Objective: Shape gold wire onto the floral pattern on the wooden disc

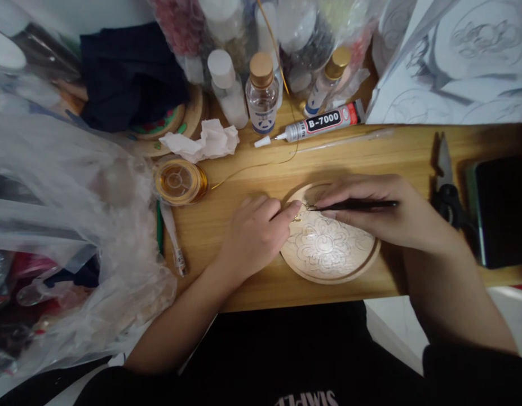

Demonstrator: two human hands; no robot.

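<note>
Where the round wooden board (328, 268) lies, right of centre, handwork gathers

The left hand (255, 234) overlies the board's left edge, apparently for steadying; whether it pinches anything cannot be told. The right hand's (379, 189) grip closes pen-fashion on a dark tool (362, 204), likely for precision. Upper centre: glue tube (322, 124).

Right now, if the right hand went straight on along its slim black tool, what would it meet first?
Probably the left hand: the slim black tool in the right hand points at its nearest fingertip, though depth is unclear.
</note>
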